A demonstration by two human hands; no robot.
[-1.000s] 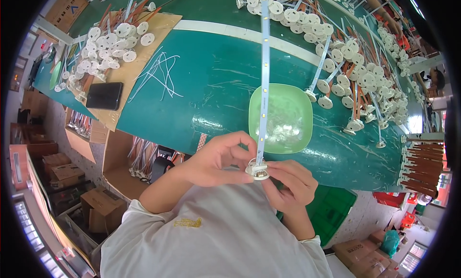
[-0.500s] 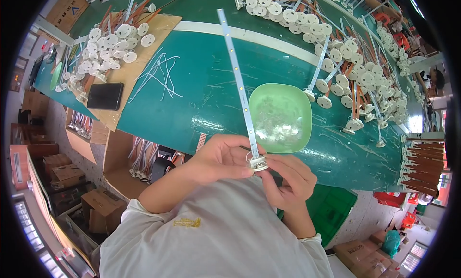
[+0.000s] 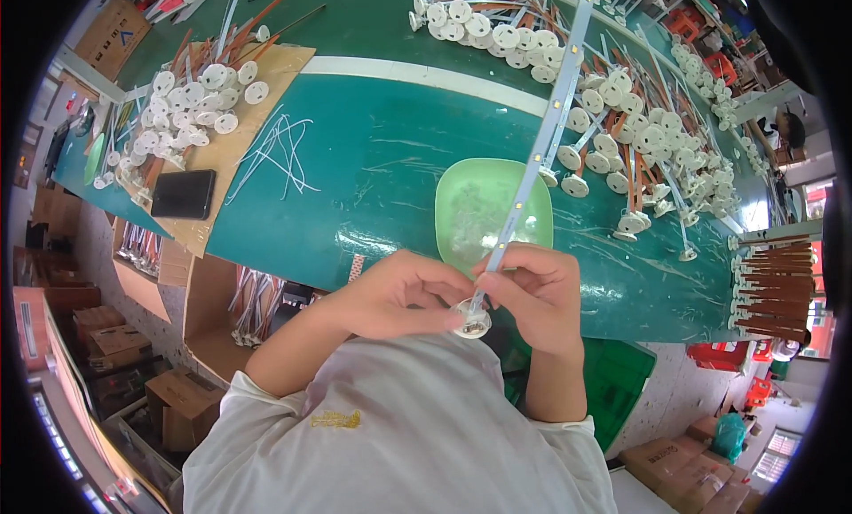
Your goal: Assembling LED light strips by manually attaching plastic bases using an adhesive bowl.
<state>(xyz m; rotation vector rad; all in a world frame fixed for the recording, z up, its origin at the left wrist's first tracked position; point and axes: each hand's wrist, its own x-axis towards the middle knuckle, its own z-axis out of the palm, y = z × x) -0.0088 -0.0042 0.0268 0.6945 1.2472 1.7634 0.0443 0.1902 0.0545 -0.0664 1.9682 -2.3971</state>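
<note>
Upright before me stands a slim light strip (image 3: 528, 181) with small yellow LEDs along it, leaning to the right at its top. A round white base (image 3: 473, 321) sits at its lower end. My left hand (image 3: 399, 292) pinches the edge of this base. My right hand (image 3: 537, 292) is closed on the strip just above the base, thumb against it. Behind the strip lies a light green dish (image 3: 448, 203) with small clear pieces in it.
Several white-based strips (image 3: 657, 137) are heaped at the right, and more bases (image 3: 191, 101) lie on cardboard at the left. Thin white wires (image 3: 282, 159) and a black phone (image 3: 182, 194) are nearby. A cardboard box (image 3: 206, 314) stands below the table's left edge.
The light strip has swung from a left lean to a right lean. My right hand has shifted from the base up onto the strip, while my left hand stays at the base.
</note>
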